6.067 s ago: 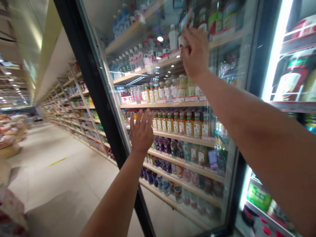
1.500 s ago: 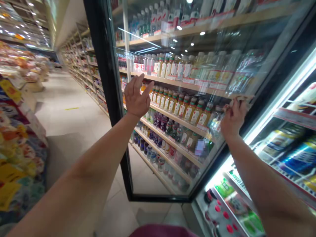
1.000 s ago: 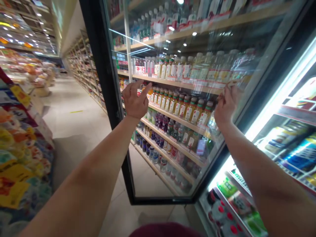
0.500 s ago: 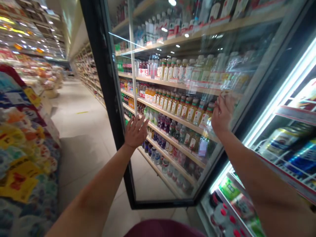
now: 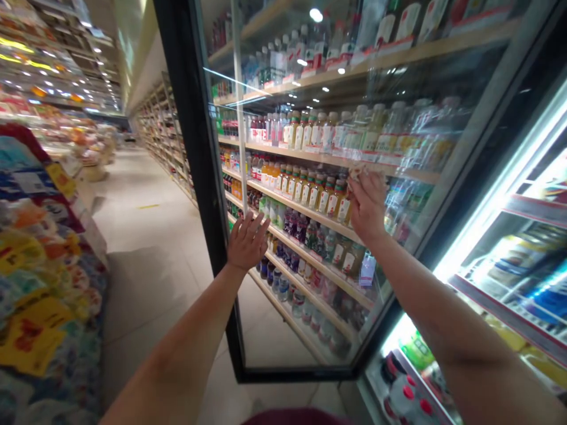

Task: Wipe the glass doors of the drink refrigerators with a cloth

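A black-framed glass door (image 5: 305, 375) of a drinks cooler stands swung open before me. My left hand (image 5: 248, 241) lies on its left part, near the upright frame, with fingers spread over the glass. My right hand (image 5: 368, 206) is up against the middle of the pane, its fingers bent over a crumpled, pale cloth (image 5: 361, 171). Most of the cloth is hidden by the fingers. Through or in the glass show shelves of bottles, among them a row of yellow juice bottles (image 5: 315, 192) behind my right hand.
At right is the lit cooler interior, with a bright light strip (image 5: 496, 195), wire shelves and red-capped bottles (image 5: 410, 392). To the left, a display of bagged goods (image 5: 39, 271) borders the tiled aisle floor (image 5: 150, 236). Further shelving (image 5: 163, 136) runs into the distance.
My right hand has slid left across the glass with the cloth. My left hand stays at about the same place on the door. The view has shifted slightly.
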`<state>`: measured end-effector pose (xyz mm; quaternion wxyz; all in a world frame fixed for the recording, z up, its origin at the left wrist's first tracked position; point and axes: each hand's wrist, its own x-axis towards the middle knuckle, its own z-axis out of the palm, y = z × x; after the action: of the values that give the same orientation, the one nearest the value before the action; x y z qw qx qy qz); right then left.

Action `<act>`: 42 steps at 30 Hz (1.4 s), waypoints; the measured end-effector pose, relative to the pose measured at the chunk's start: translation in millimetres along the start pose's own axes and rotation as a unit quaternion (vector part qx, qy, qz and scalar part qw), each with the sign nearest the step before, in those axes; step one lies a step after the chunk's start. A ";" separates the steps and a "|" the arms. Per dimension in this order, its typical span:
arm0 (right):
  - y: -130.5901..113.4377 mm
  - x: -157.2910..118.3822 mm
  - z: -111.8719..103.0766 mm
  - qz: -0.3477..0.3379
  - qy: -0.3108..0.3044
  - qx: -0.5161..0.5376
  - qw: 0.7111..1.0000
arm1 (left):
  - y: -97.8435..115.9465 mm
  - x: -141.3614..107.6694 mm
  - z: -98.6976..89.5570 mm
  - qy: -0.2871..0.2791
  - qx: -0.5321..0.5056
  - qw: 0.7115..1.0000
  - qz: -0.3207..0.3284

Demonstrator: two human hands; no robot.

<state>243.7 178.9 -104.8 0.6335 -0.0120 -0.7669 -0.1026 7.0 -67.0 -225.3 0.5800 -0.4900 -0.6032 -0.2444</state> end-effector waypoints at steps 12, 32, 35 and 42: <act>-37.6 -3.7 21.9 -0.084 -0.108 0.012 0.991 | -1.7 -0.1 6.2 -0.019 -0.008 1.000 -0.020; -106.8 24.2 78.6 -0.130 -0.116 0.001 0.985 | -6.6 1.7 11.4 0.008 0.011 1.000 0.013; -114.7 28.7 86.8 -0.207 -0.151 0.025 0.966 | -6.5 4.3 12.6 0.029 0.009 0.999 0.029; -130.9 57.1 101.8 -0.144 -0.161 0.038 0.976 | -8.1 0.7 17.1 0.022 -0.012 0.999 0.024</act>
<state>114.3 62.0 -85.8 0.4801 0.1058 -0.8559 -0.1604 -7.8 -55.3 -226.0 0.5931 -0.5053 -0.5753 -0.2488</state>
